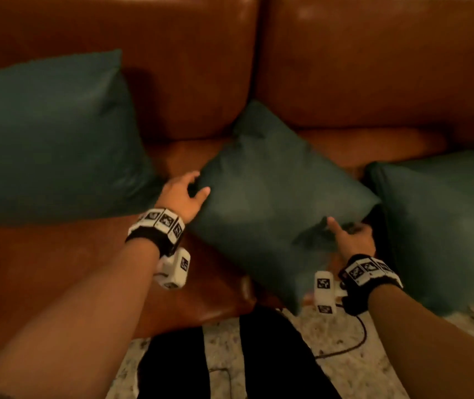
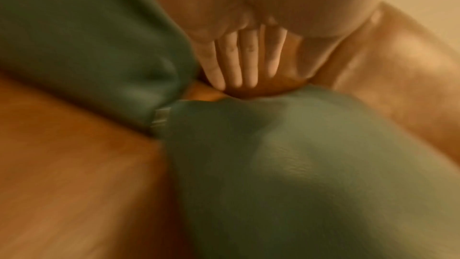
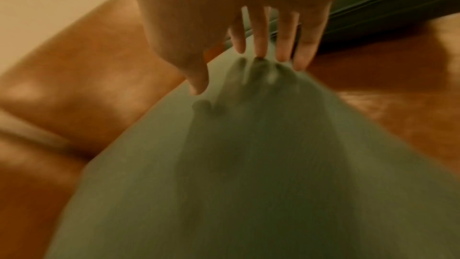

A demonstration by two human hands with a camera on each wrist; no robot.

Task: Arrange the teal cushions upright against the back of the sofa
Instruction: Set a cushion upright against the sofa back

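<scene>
Three teal cushions are on a brown leather sofa [image 1: 374, 67]. The left cushion [image 1: 49, 139] stands upright against the backrest. The middle cushion [image 1: 273, 197] is tilted on one corner, and its lowest corner hangs past the seat's front edge. My left hand [image 1: 200, 182] is at its left corner, thumb in front and fingers behind. In the left wrist view those fingers [image 2: 234, 62] are straight above the cushion's edge [image 2: 298, 164]. My right hand [image 1: 348, 231] is at its right corner, with straight fingers [image 3: 259, 32] just over the fabric [image 3: 248, 164]. The right cushion [image 1: 443, 226] lies on the seat.
Bare seat leather [image 1: 57, 269] shows in front of the left cushion. Below the seat edge is a speckled floor [image 1: 345, 378], my dark trouser legs [image 1: 273, 355] and a black cable [image 1: 356, 341] running from my right wrist. The wrist views are blurred.
</scene>
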